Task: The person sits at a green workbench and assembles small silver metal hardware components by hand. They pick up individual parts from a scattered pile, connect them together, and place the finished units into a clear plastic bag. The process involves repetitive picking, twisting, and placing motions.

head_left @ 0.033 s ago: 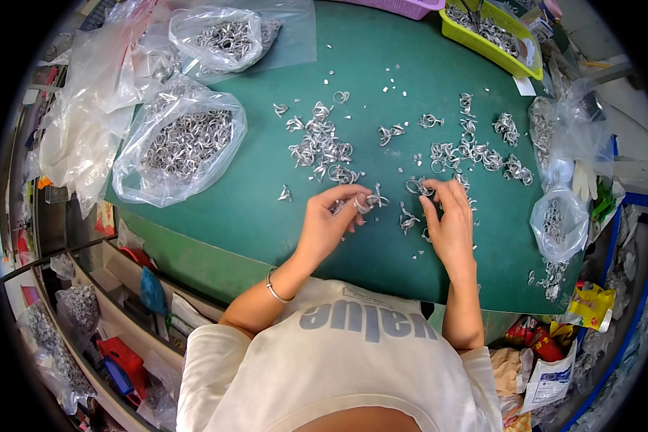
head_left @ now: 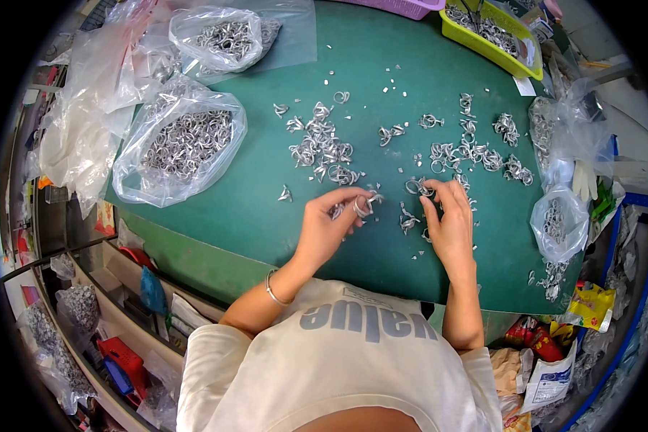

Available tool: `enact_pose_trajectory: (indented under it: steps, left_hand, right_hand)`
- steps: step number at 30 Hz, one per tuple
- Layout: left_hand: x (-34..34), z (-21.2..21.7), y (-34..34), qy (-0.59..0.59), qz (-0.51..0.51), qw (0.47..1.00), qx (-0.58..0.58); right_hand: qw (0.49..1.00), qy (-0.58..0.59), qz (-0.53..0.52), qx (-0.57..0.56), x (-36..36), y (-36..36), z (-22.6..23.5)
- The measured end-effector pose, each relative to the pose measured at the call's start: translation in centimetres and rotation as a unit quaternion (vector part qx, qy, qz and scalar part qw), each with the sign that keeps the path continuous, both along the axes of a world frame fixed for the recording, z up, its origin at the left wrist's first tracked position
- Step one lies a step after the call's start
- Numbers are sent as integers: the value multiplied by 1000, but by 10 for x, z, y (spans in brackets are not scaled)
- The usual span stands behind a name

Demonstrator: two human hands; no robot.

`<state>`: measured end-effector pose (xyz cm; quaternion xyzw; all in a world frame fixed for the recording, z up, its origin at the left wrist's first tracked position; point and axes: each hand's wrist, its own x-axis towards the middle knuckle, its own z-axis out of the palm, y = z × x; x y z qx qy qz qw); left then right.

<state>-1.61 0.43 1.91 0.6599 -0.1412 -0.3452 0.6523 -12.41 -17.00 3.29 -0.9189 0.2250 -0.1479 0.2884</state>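
just now the silvery rings [head_left: 363,207] in our left hand [head_left: 331,219] have shifted slightly inward, their tips blurred; we read that as handling underway. bright and looped, they sit pinched below the loose ring heap [head_left: 322,144]. right of that heap, our right hand [head_left: 448,216] narrows at another ring [head_left: 415,192], whether gripped we cannot tell; left of the heap lies a clear plastic bag [head_left: 232,144].

At one green bench [head_left: 259,227]: one left hand [head_left: 327,219], one right hand [head_left: 450,219], one bracelet [head_left: 272,289], one purple basket [head_left: 410,9], one yellow-green basket [head_left: 486,49], two open bags [head_left: 128,189] at left, rings [head_left: 322,147] too numerous to count.
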Motion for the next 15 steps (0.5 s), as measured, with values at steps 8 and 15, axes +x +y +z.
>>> enact_pose_trajectory:
  steps: [8,15]
  left_hand:
    - [-2,0,-8,-23,16,1000,-10]
    - [-7,-1,-9,23,-10,999,-46]
  right_hand:
    - [991,35,69,-113,13,0,-12]
    - [868,-215,-21,448,1,-11,-9]
